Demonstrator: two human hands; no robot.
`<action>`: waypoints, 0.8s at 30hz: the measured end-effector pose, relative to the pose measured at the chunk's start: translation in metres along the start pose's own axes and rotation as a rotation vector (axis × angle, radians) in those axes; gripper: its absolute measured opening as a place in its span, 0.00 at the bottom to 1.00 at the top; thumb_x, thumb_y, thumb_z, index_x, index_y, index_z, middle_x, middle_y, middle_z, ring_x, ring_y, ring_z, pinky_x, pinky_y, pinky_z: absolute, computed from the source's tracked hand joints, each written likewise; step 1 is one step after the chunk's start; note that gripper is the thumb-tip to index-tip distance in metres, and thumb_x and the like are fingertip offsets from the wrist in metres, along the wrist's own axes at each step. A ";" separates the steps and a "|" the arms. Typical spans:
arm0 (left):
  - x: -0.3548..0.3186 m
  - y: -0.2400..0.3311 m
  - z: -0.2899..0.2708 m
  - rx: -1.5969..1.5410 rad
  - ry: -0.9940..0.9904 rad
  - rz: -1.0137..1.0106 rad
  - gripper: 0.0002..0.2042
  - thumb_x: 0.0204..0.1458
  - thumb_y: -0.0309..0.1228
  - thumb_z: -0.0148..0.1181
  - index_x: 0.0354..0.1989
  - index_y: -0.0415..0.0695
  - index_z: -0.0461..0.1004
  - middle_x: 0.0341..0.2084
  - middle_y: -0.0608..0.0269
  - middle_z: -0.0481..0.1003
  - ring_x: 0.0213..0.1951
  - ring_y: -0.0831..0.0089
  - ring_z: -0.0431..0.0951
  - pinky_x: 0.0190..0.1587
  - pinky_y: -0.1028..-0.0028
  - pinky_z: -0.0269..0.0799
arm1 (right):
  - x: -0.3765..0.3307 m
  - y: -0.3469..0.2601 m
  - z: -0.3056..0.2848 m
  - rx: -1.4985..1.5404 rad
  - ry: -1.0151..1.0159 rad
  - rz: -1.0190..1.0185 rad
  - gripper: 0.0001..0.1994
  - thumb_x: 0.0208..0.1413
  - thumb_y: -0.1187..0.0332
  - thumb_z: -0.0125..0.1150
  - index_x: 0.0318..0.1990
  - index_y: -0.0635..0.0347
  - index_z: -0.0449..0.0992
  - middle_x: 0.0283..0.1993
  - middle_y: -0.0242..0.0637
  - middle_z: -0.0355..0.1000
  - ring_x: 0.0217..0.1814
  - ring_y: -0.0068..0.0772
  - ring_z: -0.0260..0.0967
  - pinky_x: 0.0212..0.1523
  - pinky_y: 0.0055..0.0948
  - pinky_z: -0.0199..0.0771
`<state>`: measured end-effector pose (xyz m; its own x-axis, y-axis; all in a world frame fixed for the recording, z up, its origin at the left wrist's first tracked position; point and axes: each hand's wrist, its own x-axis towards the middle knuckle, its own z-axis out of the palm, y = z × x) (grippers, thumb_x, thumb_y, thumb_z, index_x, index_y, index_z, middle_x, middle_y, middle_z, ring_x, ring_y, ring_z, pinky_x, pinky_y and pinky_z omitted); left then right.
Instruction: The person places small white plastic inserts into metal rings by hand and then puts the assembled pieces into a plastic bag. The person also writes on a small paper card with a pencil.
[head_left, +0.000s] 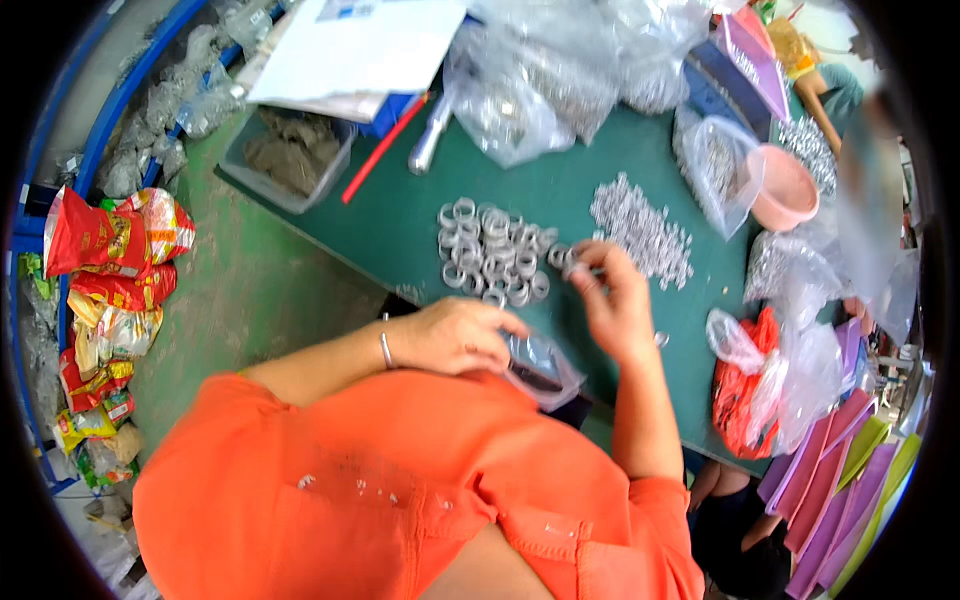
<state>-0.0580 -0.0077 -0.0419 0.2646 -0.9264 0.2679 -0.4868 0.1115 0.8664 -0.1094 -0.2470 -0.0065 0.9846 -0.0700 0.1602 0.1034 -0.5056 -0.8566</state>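
My right hand (613,305) pinches a grey metal ring (570,257) between thumb and fingers, at the right side of a cluster of similar metal rings (490,250) on the green table. Low by the table's near edge, my left hand (455,335) has its fingers curled at the left side of a clear plastic bag (548,365). Its fingertips touch the bag; the underside of that hand is hidden. Right of the rings lies a spread pile of small silvery parts (643,230).
A clear bin with grey cloth (292,155), a red stick (385,148) and a metal tool (430,135) lie far left on the green table (400,225). Plastic bags of parts (535,80) fill the back. A pink bowl (783,188) and a red bag (742,385) stand right.
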 end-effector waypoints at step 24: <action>0.000 0.000 -0.003 -0.054 -0.027 -0.072 0.03 0.46 0.26 0.66 0.30 0.44 0.80 0.50 0.53 0.76 0.41 0.60 0.79 0.43 0.67 0.75 | -0.015 -0.021 -0.006 0.064 -0.361 0.007 0.08 0.49 0.74 0.67 0.37 0.65 0.78 0.37 0.39 0.74 0.36 0.36 0.72 0.35 0.31 0.72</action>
<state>-0.0557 -0.0063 -0.0410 0.2746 -0.9419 0.1935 -0.4216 0.0630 0.9046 -0.1276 -0.2406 0.0124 0.9705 0.2403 -0.0197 0.0935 -0.4502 -0.8880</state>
